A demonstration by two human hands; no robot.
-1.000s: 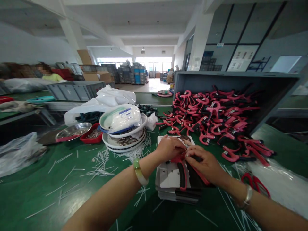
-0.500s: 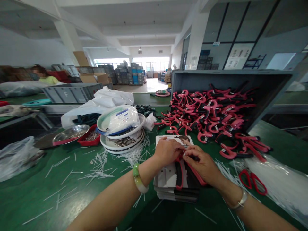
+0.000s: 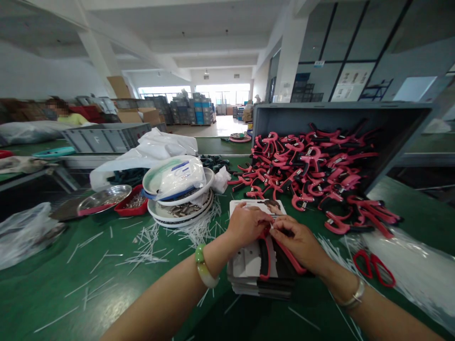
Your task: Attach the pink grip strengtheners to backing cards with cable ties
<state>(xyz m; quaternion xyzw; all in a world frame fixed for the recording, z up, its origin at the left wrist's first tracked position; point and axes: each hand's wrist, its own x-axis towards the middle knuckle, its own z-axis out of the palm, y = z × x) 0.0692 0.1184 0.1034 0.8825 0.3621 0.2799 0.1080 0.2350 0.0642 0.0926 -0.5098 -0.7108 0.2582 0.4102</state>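
While crate point(image 3: 106, 135) reads "F", both hands' point(image 3: 249, 222) grip pinches red-black tool point(image 3: 268, 253) on card point(image 3: 249, 260)

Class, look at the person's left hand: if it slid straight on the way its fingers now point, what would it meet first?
The left hand points rightward and would almost at once meet the right hand, both pinching the red-handled tool lying on the card stack; depth is hard to judge.

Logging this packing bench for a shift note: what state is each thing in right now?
Left hand: closed on the tool's top.
Right hand: pinching the same spot.
Red-and-black handled tool: lying flat on the card stack.
Stack of white backing cards: piled flat on the green table.
Grey plastic crate: tipped on its side, red tools spilling out.
Red scissors: lying closed.
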